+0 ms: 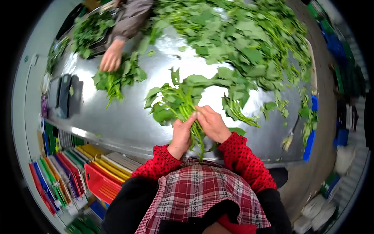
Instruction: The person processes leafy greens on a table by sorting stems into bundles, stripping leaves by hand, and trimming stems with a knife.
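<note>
Both my hands close around the stems of a bunch of leafy greens [181,102] at the near side of the metal table [128,128]. My left hand [182,134] grips the stems from the left, thumb pointing up along them. From the right, my right hand [211,123] pinches the same stems, its thumb close to the left one. Leaves fan out above the hands, and stem ends hang below toward my apron [194,187]. A smaller bunch of greens [238,105] lies just right of my right hand.
A large heap of greens [241,35] covers the far side. At the upper left, a co-worker's hand [112,56] touches another bunch [120,78]. A dark device [60,95] stands on the left. Below are a red basket [103,183] and colourful folders [58,179]. A knife-like tool [289,138] lies right.
</note>
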Demonstrator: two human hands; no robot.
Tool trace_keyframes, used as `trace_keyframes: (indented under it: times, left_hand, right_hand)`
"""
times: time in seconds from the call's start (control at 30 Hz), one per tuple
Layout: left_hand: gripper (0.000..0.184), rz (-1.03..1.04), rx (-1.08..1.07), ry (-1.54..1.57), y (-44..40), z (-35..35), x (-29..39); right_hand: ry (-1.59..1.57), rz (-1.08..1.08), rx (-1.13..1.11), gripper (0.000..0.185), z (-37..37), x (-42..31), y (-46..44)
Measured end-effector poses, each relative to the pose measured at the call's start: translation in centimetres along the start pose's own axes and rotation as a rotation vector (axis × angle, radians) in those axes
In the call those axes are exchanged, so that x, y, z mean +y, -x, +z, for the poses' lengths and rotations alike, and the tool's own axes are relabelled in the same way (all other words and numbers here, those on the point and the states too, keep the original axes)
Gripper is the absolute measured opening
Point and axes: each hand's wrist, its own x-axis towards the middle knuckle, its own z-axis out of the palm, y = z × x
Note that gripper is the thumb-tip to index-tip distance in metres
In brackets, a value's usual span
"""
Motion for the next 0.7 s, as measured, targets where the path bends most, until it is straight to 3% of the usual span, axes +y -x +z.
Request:
trace_keyframes:
  times: [0.07,0.13,0.17,0.23,0.3,0.33,0.4,0.47,0.53,0.57,0.6,0.7]
  left_hand:
    - [0.024,-0.043,-0.016,-0.084,-0.4,-0.4,-0.1]
    - [0.024,-0.105,-0.061,-0.049,-0.1,0.4,-0.1]
    - [0.023,-0.116,-0.061,-0.056,0.1,0.8,-0.2]
    - [0.02,-0.102,-0.118,-0.133,0.3,1.3,0.6]
    - [0.011,0.008,-0.034,-0.259,0.0,1.1,2.0]
    - [0.008,0.095,-0.034,-0.317,-0.7,0.3,3.0]
    - [0.007,0.249,0.039,-0.455,-1.9,-0.3,4.1]
    - [0.008,0.295,0.074,-0.432,-2.4,0.1,4.2]
    - [0.007,0.331,0.09,-0.412,-2.2,0.6,4.1]
    - [0.007,0.344,0.106,-0.462,-1.9,0.6,4.2]
    - [0.007,0.344,0.11,-0.463,-1.7,0.7,3.9]
    - [0.012,-0.056,-0.009,-0.408,-1.5,1.2,2.4]
  right_hand:
    - [0.106,0.12,-0.114,0.04,-0.8,-0.9,0.7]
    - [0.407,-0.096,-0.061,0.042,-1.0,-0.3,1.5]
    - [0.422,-0.077,-0.059,0.042,-1.7,0.0,2.0]
    - [0.242,-0.023,-0.106,0.041,-2.6,-0.4,2.1]
    - [0.038,-0.011,0.194,0.041,-5.7,0.2,2.3]
    - [0.232,0.1,0.243,0.043,-7.5,1.4,2.9]
    - [0.778,0.122,0.213,0.038,-9.5,3.2,4.2]
    - [0.892,0.191,-0.019,0.034,-9.4,7.9,6.2]
    - [0.525,0.262,0.2,0.024,-9.4,5.9,5.5]
    - [0.0,0.502,0.267,0.018,-9.9,3.8,5.3]
    - [-0.312,0.459,0.366,0.016,-9.8,3.3,5.2]
    - [-0.874,0.542,0.405,0.019,-7.1,3.1,5.4]
